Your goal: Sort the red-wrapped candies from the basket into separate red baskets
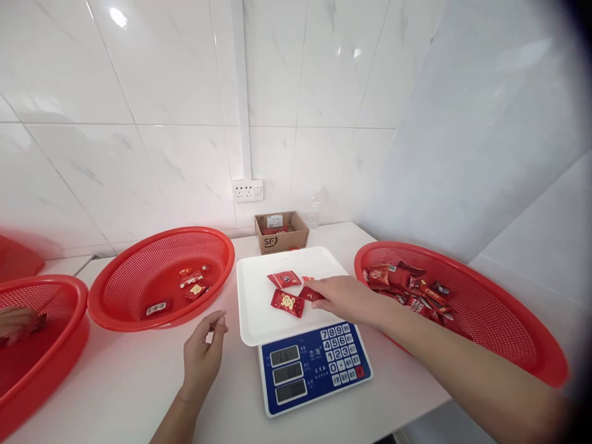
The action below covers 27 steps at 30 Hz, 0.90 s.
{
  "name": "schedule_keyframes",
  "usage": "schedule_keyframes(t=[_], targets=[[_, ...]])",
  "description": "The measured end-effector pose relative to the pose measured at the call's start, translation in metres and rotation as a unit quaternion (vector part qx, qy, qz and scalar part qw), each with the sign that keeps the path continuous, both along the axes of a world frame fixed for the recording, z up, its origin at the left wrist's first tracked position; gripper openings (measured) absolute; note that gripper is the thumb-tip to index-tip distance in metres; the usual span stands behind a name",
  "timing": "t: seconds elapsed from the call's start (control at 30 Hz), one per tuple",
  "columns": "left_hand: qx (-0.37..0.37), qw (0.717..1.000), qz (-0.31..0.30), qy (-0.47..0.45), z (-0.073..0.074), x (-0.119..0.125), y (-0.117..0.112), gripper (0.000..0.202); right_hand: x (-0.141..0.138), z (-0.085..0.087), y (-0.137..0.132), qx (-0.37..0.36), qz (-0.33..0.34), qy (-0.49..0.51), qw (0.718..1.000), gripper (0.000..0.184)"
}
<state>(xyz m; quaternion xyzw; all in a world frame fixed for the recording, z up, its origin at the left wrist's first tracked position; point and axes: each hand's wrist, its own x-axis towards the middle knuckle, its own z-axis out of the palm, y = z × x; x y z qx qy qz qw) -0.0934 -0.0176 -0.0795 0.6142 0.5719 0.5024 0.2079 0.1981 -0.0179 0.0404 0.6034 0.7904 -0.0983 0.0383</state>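
My right hand (345, 299) reaches over the white tray (250, 327) of a digital scale (319, 370). Its thumb and fingers pinch a small red candy packet (311, 294). Beside that, a red packet with gold print (287, 302) and another red packet (284, 279) lie on the tray, and a further one shows partly behind my fingers. My left hand (203, 351) is loosely curled above the table, left of the scale. A gap shows between its thumb and fingers, and nothing is visible in it.
A red basket (518, 327) on the right holds many red packets (411, 290). Another red basket (104, 308), with several packets, stands left. At far left, another person's hand (18, 324) is inside a third basket (69, 345). A cardboard box (282, 240) sits behind the scale.
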Motion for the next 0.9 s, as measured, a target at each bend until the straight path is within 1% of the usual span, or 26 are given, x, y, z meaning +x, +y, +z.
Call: schedule_keyframes(t=[0.07, 0.1, 0.13, 0.2, 0.27, 0.3, 0.37, 0.43, 0.5, 0.6, 0.7, 0.77, 0.83, 0.9], targets=[[0.003, 1.0, -0.002, -0.001, -0.001, 0.0, 0.0, 0.034, 0.002, -0.006, 0.0, -0.037, -0.015, 0.071, 0.997, 0.044], [0.004, 1.0, -0.001, -0.002, -0.002, -0.001, 0.0, 0.034, 0.002, -0.008, 0.002, -0.041, -0.035, 0.094, 0.994, 0.048], [0.005, 1.0, 0.0, -0.002, -0.003, -0.001, 0.001, 0.034, 0.001, -0.009, 0.003, -0.028, -0.06, 0.103, 0.992, 0.05], [0.005, 1.0, 0.005, -0.003, -0.003, -0.001, 0.003, 0.034, -0.003, -0.009, 0.006, 0.031, -0.094, 0.099, 0.99, 0.048], [0.002, 1.0, 0.01, -0.004, -0.004, -0.002, 0.004, 0.035, -0.011, -0.012, 0.007, 0.08, -0.073, 0.114, 0.988, 0.046], [0.0, 1.0, 0.011, -0.004, -0.004, -0.002, 0.005, 0.036, -0.015, -0.014, 0.008, 0.085, -0.053, 0.13, 0.986, 0.045], [-0.004, 1.0, 0.01, -0.004, -0.005, -0.003, 0.006, 0.036, -0.024, -0.02, 0.008, 0.071, -0.019, 0.153, 0.985, 0.043], [-0.005, 1.0, 0.008, -0.004, -0.005, -0.003, 0.006, 0.036, -0.029, -0.027, 0.009, 0.067, -0.012, 0.15, 0.986, 0.044], [-0.007, 1.0, 0.009, -0.007, -0.004, -0.004, 0.006, 0.036, -0.031, -0.031, 0.009, 0.081, -0.02, 0.145, 0.986, 0.045], [-0.008, 1.0, 0.012, -0.012, -0.002, -0.005, 0.005, 0.035, -0.032, -0.032, 0.003, 0.091, -0.018, 0.186, 0.978, 0.037], [-0.001, 1.0, 0.009, -0.014, 0.001, -0.005, 0.003, 0.036, -0.032, -0.031, -0.009, 0.055, 0.031, 0.248, 0.967, 0.026], [0.002, 1.0, 0.009, -0.014, 0.002, -0.005, 0.003, 0.036, -0.03, -0.031, -0.015, 0.021, 0.048, 0.264, 0.963, 0.022], [0.0, 1.0, 0.014, -0.014, 0.003, -0.005, 0.003, 0.036, -0.025, -0.03, -0.018, 0.0, 0.03, 0.264, 0.964, 0.02], [-0.002, 1.0, 0.017, -0.013, 0.003, -0.005, 0.003, 0.036, -0.016, -0.029, -0.015, -0.012, -0.002, 0.257, 0.966, 0.017]])
